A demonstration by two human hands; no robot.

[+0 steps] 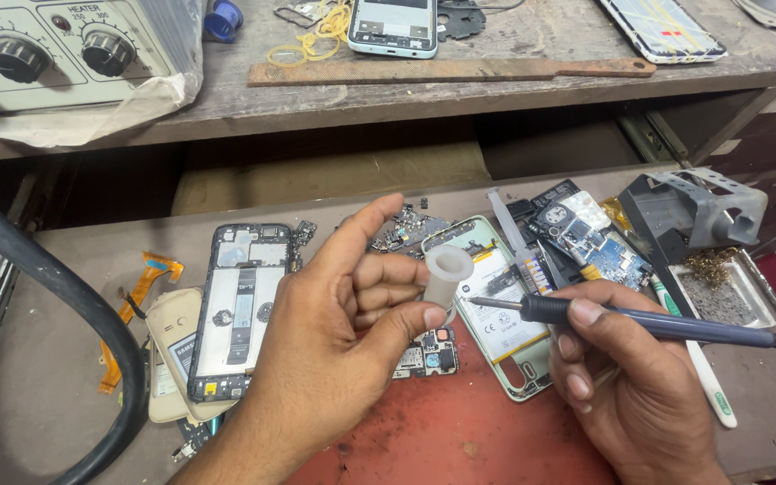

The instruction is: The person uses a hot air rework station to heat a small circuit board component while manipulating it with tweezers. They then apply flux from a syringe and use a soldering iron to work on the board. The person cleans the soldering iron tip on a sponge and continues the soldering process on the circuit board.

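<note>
While the left hand pinches a smooth white plastic tube, right-hand fingers grip a slim soldering iron.

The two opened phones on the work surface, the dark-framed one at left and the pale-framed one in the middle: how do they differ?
The dark-framed phone has a black frame, while the pale-framed phone has a light green-silver one. The dark-framed phone lies fully in view beside the left hand; the pale-framed phone is partly hidden behind the white tube and the soldering iron in the right hand. Both lie flat, backs off, insides exposed.
</note>
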